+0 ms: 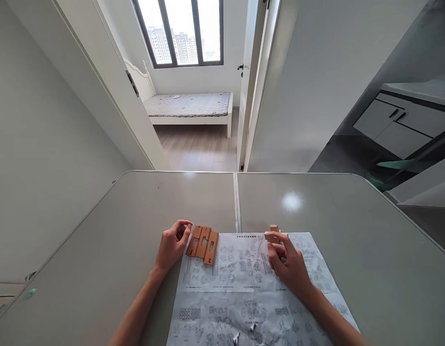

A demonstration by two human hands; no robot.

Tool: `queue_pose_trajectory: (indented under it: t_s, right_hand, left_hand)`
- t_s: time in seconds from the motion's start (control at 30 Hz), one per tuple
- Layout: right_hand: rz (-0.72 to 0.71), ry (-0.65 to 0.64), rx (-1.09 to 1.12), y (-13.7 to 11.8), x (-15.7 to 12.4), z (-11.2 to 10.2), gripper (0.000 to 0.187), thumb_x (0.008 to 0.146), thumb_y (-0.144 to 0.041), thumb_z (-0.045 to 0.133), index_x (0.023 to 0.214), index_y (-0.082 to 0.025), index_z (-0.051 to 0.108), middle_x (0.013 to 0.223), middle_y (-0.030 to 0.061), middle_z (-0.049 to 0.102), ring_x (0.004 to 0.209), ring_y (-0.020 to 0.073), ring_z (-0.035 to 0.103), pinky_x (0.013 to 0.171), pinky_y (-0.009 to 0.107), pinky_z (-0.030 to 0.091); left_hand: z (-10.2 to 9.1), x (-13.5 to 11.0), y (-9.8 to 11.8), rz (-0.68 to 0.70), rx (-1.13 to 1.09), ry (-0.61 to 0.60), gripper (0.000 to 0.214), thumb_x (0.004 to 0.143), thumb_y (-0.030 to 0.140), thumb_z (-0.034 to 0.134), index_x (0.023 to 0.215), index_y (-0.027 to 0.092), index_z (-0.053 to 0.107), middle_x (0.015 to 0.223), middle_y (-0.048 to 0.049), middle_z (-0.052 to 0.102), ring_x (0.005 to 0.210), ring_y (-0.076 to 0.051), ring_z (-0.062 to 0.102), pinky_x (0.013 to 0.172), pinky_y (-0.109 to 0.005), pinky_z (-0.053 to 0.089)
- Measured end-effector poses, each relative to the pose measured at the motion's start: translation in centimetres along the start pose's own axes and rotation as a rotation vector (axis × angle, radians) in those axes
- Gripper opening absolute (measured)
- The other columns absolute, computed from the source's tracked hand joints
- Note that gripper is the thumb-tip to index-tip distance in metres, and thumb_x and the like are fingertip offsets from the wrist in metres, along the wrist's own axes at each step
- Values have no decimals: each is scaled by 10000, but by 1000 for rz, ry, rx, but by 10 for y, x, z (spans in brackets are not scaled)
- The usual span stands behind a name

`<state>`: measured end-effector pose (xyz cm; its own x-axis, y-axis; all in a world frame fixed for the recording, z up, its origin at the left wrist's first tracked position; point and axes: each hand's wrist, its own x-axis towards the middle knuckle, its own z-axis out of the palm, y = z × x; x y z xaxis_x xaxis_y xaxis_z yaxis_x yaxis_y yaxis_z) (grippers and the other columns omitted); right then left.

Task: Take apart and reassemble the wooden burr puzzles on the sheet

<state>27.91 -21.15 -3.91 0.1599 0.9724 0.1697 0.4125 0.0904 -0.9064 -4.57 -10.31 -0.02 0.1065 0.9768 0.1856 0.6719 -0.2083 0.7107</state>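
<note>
My left hand (pixel 175 241) is at the left of the paper, fingers curled and pressed together at the tips. It is right beside three reddish-brown wooden pieces (pixel 202 244) with oblong slots and dark numbers, lying side by side on the paper's upper left corner. Whether the curled fingers hold anything is hidden. My right hand (pixel 285 259) is over the paper's upper right part, index finger stretched along a small pale wooden block puzzle (pixel 274 228) and thumb bent below. The fingers cover much of the puzzle, whose light sticks show above and beside them.
A large creased printed sheet (pixel 222 300) with diagrams covers the table's near middle; it has small tears near the bottom. The grey table (pixel 179 197) has a seam down its middle. Beyond it are an open door (pixel 246 86), a bed (pixel 193 105) and a window. White cabinets (pixel 399 127) stand far right.
</note>
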Motion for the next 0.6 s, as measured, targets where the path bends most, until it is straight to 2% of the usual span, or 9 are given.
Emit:
queue_pose_trajectory:
  t_s: [0.37,0.6]
  right_hand:
    - [123,-13,-12,3,2,-9,387,997,-501,544,1255,-213,567,467,-95,539,338,160,486,445,291,452]
    - [141,-35,63,-3,7,-10,327,983,-532,593,1122,-237,616,643,-28,665,388,150,545,491,306,516]
  left_hand:
    - [0,-2,0,9,4,17,323,983,473,516,929,194,670,600,66,437,527,-116,414,556,-224,376]
    - [-2,-5,5,47,51,69,294,984,443,516,935,197,671,592,67,452,514,-109,405,561,-222,382]
